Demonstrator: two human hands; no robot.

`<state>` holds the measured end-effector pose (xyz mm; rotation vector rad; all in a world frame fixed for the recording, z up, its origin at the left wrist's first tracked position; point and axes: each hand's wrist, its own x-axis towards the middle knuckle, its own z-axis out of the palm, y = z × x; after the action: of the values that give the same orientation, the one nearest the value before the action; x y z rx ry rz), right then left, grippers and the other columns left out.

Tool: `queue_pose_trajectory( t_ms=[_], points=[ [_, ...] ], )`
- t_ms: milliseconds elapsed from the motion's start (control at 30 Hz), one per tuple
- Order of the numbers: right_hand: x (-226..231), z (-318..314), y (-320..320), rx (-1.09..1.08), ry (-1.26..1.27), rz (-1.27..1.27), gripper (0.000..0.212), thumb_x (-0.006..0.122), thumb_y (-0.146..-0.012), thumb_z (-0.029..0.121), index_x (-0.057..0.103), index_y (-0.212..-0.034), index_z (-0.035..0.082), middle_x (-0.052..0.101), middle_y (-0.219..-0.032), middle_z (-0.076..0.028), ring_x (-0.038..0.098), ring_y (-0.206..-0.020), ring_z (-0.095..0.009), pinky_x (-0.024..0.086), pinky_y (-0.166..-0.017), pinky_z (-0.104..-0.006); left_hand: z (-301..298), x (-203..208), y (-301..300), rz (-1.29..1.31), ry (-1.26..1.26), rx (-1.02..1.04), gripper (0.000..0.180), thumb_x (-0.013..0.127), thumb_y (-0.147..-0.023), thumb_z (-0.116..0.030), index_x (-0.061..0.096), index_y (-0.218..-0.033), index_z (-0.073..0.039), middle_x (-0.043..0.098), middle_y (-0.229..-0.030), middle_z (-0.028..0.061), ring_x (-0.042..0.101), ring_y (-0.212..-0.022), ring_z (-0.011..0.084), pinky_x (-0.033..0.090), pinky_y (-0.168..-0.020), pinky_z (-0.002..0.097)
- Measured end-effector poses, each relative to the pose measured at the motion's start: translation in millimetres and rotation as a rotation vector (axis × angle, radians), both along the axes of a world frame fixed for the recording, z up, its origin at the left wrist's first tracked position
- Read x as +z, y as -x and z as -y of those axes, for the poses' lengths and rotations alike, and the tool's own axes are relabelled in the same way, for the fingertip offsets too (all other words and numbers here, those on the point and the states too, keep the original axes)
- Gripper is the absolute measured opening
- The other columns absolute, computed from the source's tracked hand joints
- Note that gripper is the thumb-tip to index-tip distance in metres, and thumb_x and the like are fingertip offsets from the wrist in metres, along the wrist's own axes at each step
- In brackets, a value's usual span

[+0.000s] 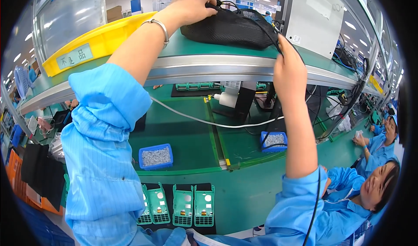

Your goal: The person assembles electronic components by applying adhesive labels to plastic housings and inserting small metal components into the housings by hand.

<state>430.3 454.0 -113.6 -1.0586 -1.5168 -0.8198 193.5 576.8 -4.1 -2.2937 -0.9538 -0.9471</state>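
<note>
A black mesh drawstring bag [230,28] lies on the raised green shelf [187,50] in front of me. My left hand [193,6] reaches up to its top left, fingers closed on the gathered cord end. To the right of the bag my right hand [289,70] is raised at the shelf's edge, its fingers closed round a thin black cable [278,43]. The cable runs up in front of the bag, with a small light-coloured tip near my fingers. A yellow bin [100,37] with a label stands left of the bag, behind my left forearm.
Below the shelf, two blue trays [156,157] of small pale pieces sit on the green bench. Several green plastic housings [183,204] lie on a black mat near me. A white cable [209,123] hangs across. Co-workers in blue [348,189] sit at the right.
</note>
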Motion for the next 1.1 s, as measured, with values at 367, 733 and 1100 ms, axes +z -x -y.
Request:
queue_pose_trajectory(
  t_ms=[367,733,1100],
  points=[
    [69,-104,-25,-0.216,0.596,0.191,0.043,0.049,-0.085,0.010,0.055,-0.128,0.013,0.062,-0.114,-0.019,0.058,-0.106,-0.036,0.045,-0.093,-0.0414,35,9,3,0.059,0.137,0.195,0.037,0.063,-0.082,-0.025,0.061,-0.115,-0.008,0.062,-0.111,0.0185,0.059,-0.105,0.0326,0.045,-0.093,0.0383],
    [35,-24,-14,-0.054,0.437,0.040,0.054,0.063,-0.081,0.029,0.053,-0.130,0.009,0.060,-0.120,-0.018,0.056,-0.112,-0.036,0.043,-0.095,-0.0391,87,-54,33,0.245,-0.168,-0.232,0.044,0.064,-0.080,-0.012,0.052,-0.119,0.001,0.051,-0.124,0.0242,0.050,-0.114,0.0404,0.041,-0.098,0.0422],
    [-123,94,107,0.534,0.250,0.021,0.035,0.057,-0.074,-0.010,0.069,-0.102,0.006,0.066,-0.108,-0.013,0.066,-0.091,-0.024,0.051,-0.081,-0.0328,203,-263,135,0.437,0.316,-0.233,0.034,0.062,-0.081,0.001,0.061,-0.114,-0.003,0.062,-0.113,0.0135,0.059,-0.108,0.0293,0.045,-0.094,0.0357]
  ],
)
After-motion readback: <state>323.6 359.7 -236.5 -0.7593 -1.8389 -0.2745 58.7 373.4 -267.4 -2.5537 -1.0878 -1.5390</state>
